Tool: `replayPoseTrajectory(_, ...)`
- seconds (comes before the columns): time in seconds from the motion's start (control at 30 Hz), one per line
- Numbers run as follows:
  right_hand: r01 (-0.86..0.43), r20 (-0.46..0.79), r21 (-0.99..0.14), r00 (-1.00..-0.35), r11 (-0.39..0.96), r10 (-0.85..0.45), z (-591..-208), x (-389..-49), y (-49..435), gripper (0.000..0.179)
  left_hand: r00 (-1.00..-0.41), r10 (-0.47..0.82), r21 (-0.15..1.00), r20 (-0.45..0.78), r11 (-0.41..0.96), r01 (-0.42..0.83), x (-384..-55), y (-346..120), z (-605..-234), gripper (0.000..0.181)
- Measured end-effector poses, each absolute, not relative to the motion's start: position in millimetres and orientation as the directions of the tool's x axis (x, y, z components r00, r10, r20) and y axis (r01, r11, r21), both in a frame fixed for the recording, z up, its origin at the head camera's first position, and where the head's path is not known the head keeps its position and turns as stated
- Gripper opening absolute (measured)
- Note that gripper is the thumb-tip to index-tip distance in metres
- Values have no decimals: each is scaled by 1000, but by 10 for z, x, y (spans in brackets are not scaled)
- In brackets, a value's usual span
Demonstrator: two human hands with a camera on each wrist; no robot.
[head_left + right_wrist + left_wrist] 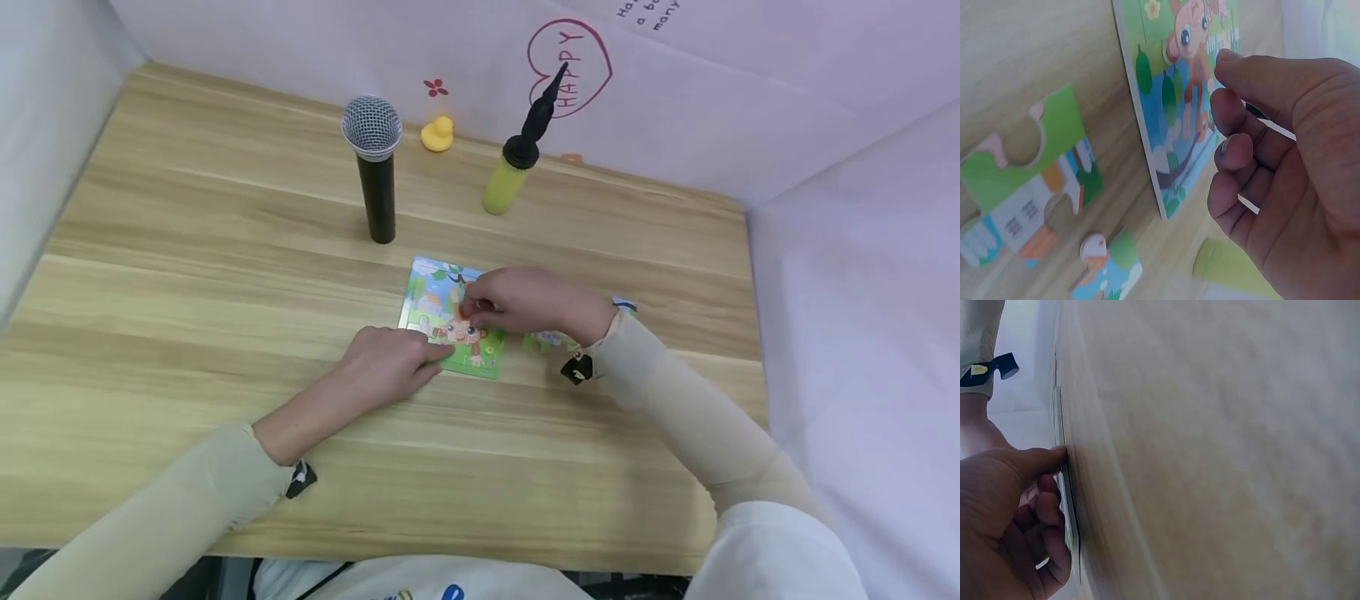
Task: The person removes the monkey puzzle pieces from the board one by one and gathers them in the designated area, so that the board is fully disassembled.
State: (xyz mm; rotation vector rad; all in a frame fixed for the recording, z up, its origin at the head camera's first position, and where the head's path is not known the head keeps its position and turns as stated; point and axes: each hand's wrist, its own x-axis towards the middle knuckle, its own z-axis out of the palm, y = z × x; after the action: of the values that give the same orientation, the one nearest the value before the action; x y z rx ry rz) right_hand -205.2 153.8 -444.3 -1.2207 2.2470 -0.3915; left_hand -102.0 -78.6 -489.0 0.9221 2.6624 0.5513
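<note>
A picture puzzle board (pixel 420 292) with a cartoon monkey lies flat on the table. My left hand (pixel 390 358) grips its lower left edge: the index finger stretches over the picture and the thumb (pixel 1044 460) sits at the edge. Over the board's right side is my right hand (pixel 532 300), fingers bent and thumb near the index fingertip. In the right wrist view nothing shows between those fingertips (pixel 1225 112), which overlap the board (pixel 1166 137). A large loose puzzle piece (pixel 1004 206) and a smaller piece (pixel 1124 275) lie beside the board, partly under the right wrist.
Behind the board stand a black microphone (pixel 380 196) and a yellow-green hand pump (pixel 504 187) with a black nozzle. A yellow rubber duck (pixel 437 134) sits at the table's back edge, against a white wall (pixel 300 50) with writing.
</note>
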Motion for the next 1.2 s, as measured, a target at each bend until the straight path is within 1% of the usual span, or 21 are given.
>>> replayPoseTrajectory(0.33, -665, -301, -513, -453, 543, -839, -4483, -2061, 1544, 7, -760, 643, 406, -93, 722, 560, -1023, -569, -4796, 31)
replayPoseTrajectory(0.43, -671, -303, -513, -441, 534, -845, -4485, -2083, 1508, 6, -770, 635, 401, -63, 722, 563, -1047, -492, -4823, 31)
replayPoseTrajectory(0.6, -685, -298, -525, -408, 505, -863, -4501, -2123, 1400, 6, -782, 621, 359, -49, 742, 566, -1057, -440, -4878, 24)
replayPoseTrajectory(0.83, -705, -264, -535, -384, 466, -885, -4587, -2151, 1292, 19, -794, 597, 316, -112, 779, 541, -1032, -437, -4908, 30)
replayPoseTrajectory(1.0, -717, -246, -547, -357, 433, -901, -4638, -2140, 1208, 26, -794, 603, 317, -84, 771, 552, -1026, -441, -4919, 25)
replayPoseTrajectory(1.2, -739, -256, -524, -337, 423, -906, -4693, -2127, 1139, 34, -797, 602, 346, -55, 760, 550, -1033, -452, -4928, 21)
